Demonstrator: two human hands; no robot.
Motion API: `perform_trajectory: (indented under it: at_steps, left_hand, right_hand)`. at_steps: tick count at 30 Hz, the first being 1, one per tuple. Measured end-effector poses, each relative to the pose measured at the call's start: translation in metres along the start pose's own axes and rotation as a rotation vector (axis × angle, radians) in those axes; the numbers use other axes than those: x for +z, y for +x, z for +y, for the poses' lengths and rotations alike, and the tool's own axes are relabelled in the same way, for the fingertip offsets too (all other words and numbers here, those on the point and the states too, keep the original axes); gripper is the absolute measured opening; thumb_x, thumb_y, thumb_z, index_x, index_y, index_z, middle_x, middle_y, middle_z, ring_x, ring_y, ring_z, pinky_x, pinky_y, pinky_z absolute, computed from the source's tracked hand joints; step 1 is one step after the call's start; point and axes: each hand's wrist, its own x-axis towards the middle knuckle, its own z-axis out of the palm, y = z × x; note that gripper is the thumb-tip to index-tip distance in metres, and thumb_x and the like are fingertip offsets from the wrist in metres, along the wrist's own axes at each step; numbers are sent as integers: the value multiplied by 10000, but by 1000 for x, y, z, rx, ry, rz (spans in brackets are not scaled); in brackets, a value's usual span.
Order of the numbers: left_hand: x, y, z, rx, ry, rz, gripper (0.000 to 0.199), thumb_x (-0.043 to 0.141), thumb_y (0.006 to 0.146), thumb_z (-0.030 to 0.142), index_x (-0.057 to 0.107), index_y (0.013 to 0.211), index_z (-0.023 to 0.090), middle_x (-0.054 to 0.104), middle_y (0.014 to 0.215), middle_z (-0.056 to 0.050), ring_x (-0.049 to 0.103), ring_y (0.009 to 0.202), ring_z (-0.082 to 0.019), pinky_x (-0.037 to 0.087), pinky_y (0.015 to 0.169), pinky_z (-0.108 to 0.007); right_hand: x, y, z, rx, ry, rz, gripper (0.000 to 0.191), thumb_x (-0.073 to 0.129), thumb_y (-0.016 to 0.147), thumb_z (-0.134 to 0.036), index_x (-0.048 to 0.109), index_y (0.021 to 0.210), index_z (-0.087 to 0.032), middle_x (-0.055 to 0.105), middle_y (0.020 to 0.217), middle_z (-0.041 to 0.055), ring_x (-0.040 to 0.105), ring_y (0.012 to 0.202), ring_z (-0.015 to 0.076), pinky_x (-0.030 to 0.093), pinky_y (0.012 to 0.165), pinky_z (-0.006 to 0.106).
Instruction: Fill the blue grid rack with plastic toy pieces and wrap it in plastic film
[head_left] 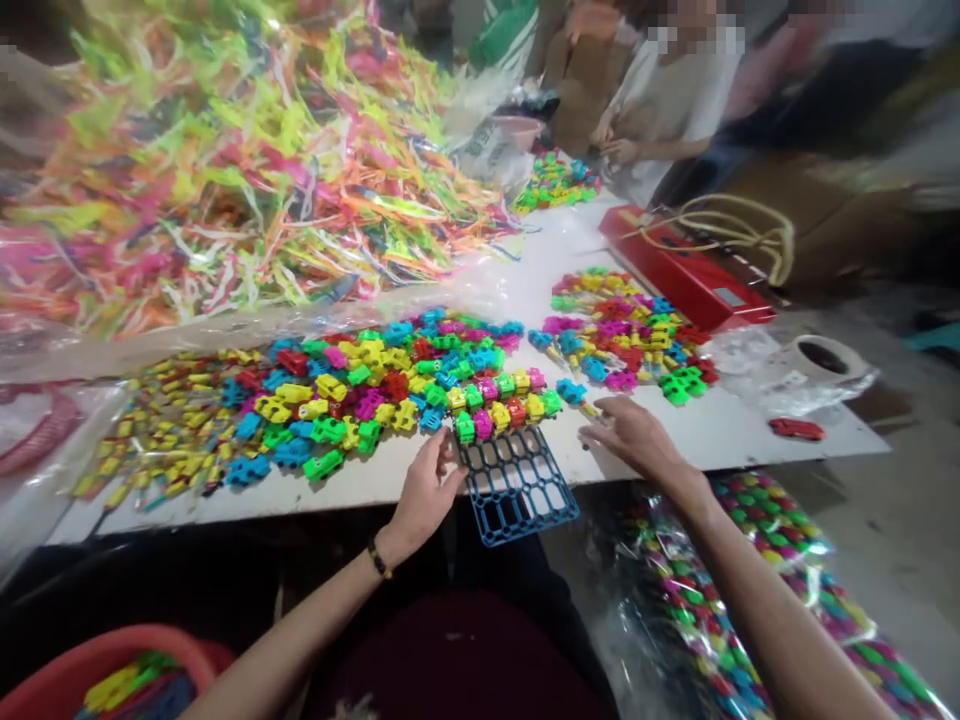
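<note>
My left hand (427,490) rests at the near table edge, its fingers on the left side of a blue plastic lattice frame (517,487). My right hand (630,435) hovers just right of that frame, fingertips beside a small blue toy car (571,391) with a yellow peg. A large spread of colourful plastic toy cars (360,390) covers the white table (720,432) in front of me. A second heap of toy cars (622,330) lies to the right. Whether my right hand holds anything is hidden.
Tangled neon plastic streamers (225,170) pile up behind the table. Further back are a red box (690,270) with a pale cable and a tape roll (821,365). A red basket (112,660) and a clear bag of coloured pieces (720,600) sit low. A co-worker (660,110) works at the far end.
</note>
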Motion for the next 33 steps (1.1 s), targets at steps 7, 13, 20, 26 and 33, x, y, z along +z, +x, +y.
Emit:
perform_trajectory:
  at_steps: [7, 13, 20, 26, 33]
  left_hand:
    - [16, 43, 2, 178, 148, -36, 655, 755, 796, 220, 515, 1401, 145, 695, 977, -66, 639, 825, -219, 538, 811, -377]
    - [22, 61, 13, 218, 180, -215, 562, 745, 810, 209, 563, 1335, 132, 647, 808, -8, 587, 718, -192, 467, 698, -313]
    - [22, 65, 5, 268, 140, -251, 584, 782, 819, 338, 567, 1323, 136, 641, 841, -16, 574, 702, -177, 452, 688, -296]
    - [22, 63, 5, 285, 182, -257, 558, 716, 849, 274, 543, 1363, 146, 691, 951, -65, 633, 827, -223, 496, 784, -332]
    - [24, 60, 5, 287, 233, -228, 518, 660, 878, 301, 550, 1363, 156, 684, 903, -51, 627, 791, -215, 503, 774, -331]
  right_hand:
    - [-10, 0, -23, 242, 163, -23, 342, 580, 825, -485, 597, 640, -197, 601, 557, 25, 545, 561, 160, 375, 556, 282]
    - [-17, -61, -66, 383, 869, 87, 404, 807, 698, -542, 628, 788, -191, 642, 609, -5, 561, 535, 147, 463, 548, 281]
    - [55, -54, -145, 313, 962, 55, 410, 807, 646, -541, 692, 824, -190, 723, 741, 51, 626, 650, 199, 528, 635, 336]
    - [78, -38, -144, 232, 643, 48, 267, 715, 709, -461, 662, 768, -206, 707, 696, 49, 623, 659, 224, 502, 645, 348]
    - [69, -34, -152, -27, 505, -31, 127, 568, 817, -313, 628, 863, -211, 673, 782, 56, 616, 735, 223, 473, 673, 330]
